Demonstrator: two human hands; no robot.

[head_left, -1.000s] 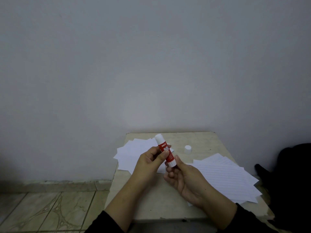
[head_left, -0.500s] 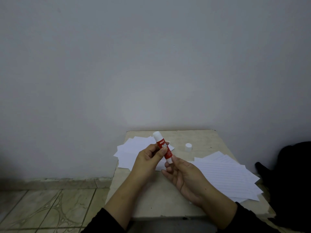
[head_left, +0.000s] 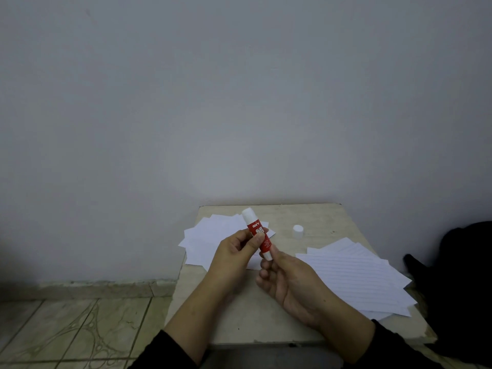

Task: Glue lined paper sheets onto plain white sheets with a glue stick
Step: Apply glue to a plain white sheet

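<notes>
Glue stick (head_left: 259,237), lower centre, tilted: your left hand (head_left: 234,255) still grips its barrel, right hand (head_left: 288,279) fingers pinching the base. Cap (head_left: 298,231) stays on counter (head_left: 319,217), between plain sheets (head_left: 210,235) and lined sheets (head_left: 354,275).

We see a glossy plastic glue stick (head_left: 257,233), matt paper sheets (head_left: 356,278), a worn stone-like table (head_left: 239,323) and patterned floor tiles (head_left: 80,331).

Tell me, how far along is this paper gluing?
Barely begun. Done: the cap is off, standing on the table. In hand: the left hand grips the glue stick; the right hand pinches its base. Left: the plain sheets and lined sheets lie in separate piles, apparently unglued.
</notes>
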